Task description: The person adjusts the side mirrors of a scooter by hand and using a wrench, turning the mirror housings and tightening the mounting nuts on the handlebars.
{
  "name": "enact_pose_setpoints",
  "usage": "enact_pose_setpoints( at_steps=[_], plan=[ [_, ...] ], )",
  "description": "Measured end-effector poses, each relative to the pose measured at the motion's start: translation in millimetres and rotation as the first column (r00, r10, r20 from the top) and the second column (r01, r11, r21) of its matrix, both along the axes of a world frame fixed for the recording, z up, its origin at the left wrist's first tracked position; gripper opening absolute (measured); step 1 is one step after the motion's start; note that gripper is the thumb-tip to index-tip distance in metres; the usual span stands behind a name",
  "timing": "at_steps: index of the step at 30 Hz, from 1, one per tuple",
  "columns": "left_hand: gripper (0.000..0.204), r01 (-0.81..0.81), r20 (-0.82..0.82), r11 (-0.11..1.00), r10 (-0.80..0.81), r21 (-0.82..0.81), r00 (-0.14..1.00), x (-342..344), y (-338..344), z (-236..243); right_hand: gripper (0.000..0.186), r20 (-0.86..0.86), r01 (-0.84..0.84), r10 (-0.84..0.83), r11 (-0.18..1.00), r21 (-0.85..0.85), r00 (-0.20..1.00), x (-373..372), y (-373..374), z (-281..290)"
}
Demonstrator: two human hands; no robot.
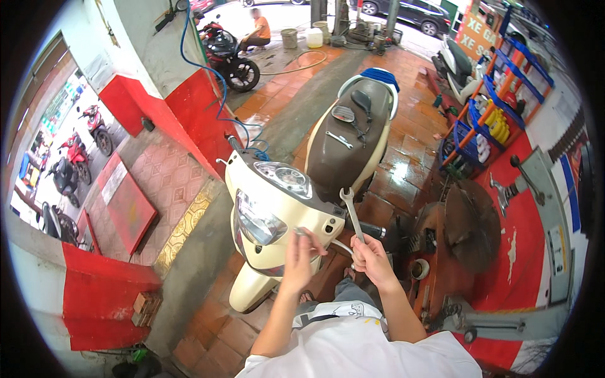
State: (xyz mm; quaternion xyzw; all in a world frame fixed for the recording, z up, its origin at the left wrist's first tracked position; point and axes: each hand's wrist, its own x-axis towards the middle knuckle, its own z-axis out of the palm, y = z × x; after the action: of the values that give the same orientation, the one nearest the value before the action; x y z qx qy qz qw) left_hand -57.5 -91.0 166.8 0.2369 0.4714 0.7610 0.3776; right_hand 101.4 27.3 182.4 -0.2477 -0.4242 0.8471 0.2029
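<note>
A cream scooter (280, 205) with a brown seat (334, 165) stands before me, its headlight facing my side. My right hand (372, 259) is closed round the lower end of a large silver wrench (350, 205), its open jaw pointing up beside the handlebar. My left hand (300, 257) hovers in front of the scooter's front panel, fingers bent together and slightly blurred. A small greyish bit shows at its fingertips, too small to name. On the seat lie a smaller wrench (339, 140) and two mirrors, one black-backed (361, 101), the other glass side up (343, 114).
Right of the scooter are a tool rack (498, 107) with blue bins and a grey machine (548, 220). A blue hose (217, 75) hangs at the left pillar. Farther off are a black motorcycle (233, 60) and a squatting person (258, 30) in orange.
</note>
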Motion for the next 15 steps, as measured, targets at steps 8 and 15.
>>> enact_pose_setpoints(
  at_steps=[8,15],
  plan=[
    [0.045,0.237,-0.114,0.939,-0.215,0.248,0.97,-18,-58,140,0.013,0.136,0.14,-0.148,0.988,0.065,0.98,36,-31,-1],
    [0.024,0.584,0.073,0.531,-0.775,0.614,0.628,-24,-47,215,0.007,0.156,0.254,-0.26,0.966,0.055,0.953,68,-34,-2]
  ],
)
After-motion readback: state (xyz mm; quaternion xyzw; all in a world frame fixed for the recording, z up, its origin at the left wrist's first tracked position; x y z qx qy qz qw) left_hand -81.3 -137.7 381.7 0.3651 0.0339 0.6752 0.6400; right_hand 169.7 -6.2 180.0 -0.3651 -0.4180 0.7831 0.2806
